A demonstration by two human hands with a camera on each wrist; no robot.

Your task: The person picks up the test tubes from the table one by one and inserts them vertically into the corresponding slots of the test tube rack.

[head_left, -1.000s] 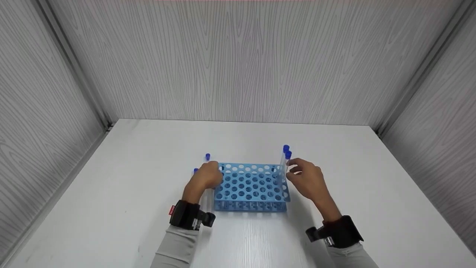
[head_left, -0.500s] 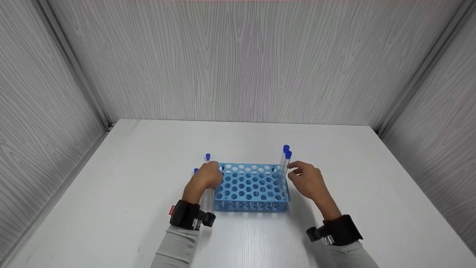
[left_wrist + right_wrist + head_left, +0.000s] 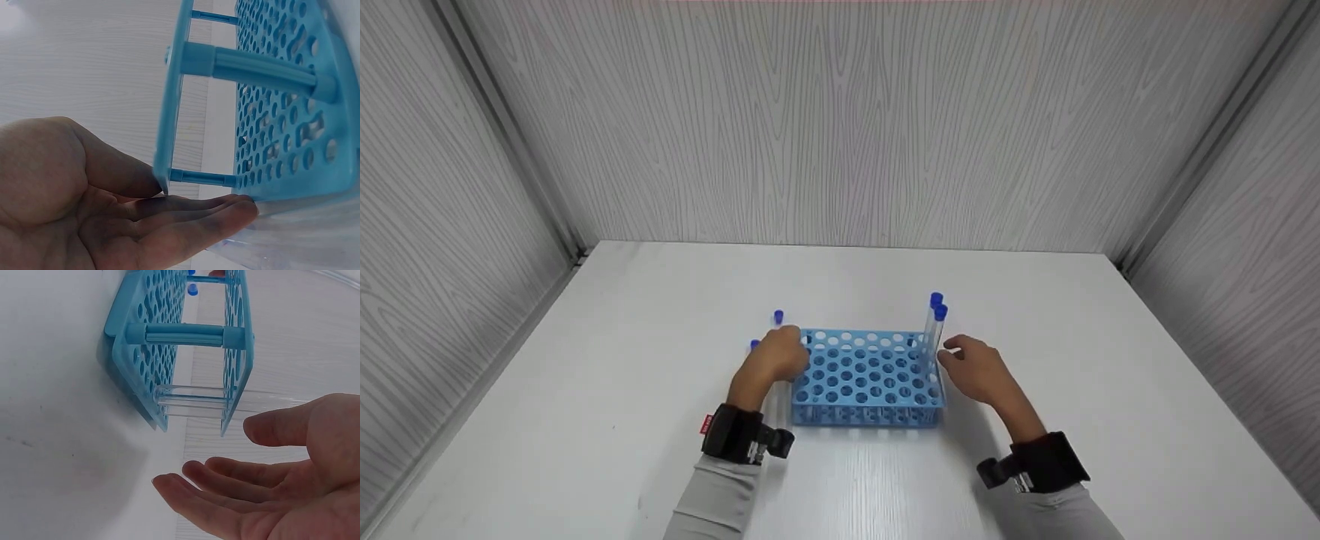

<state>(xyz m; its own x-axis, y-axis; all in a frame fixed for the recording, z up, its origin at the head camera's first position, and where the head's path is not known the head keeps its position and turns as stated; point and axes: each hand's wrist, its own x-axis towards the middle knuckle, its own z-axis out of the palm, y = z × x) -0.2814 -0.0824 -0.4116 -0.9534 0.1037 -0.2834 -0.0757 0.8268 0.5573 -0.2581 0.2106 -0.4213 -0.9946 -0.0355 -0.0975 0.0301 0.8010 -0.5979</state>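
A light blue test tube rack (image 3: 866, 406) stands on the white table. My left hand (image 3: 780, 356) grips its left end; in the left wrist view the thumb presses the edge of the rack's upper plate (image 3: 170, 112) with the fingers stretched along the end. Two clear test tubes (image 3: 928, 345) with blue caps stand upright in the right end, their lower parts (image 3: 194, 402) showing between the plates in the right wrist view. My right hand (image 3: 973, 367) hovers just right of them, fingers relaxed and apart, holding nothing.
Left of the rack, partly hidden behind my left hand, are more blue-capped tubes; one blue cap (image 3: 778, 316) shows beyond the hand and another cap (image 3: 754, 344) beside it. Grey wood-grain panels (image 3: 840, 127) wall the table at the back and sides.
My right hand has drawn slightly down and away from the two tubes, which stay standing in the rack. My left hand keeps its place.
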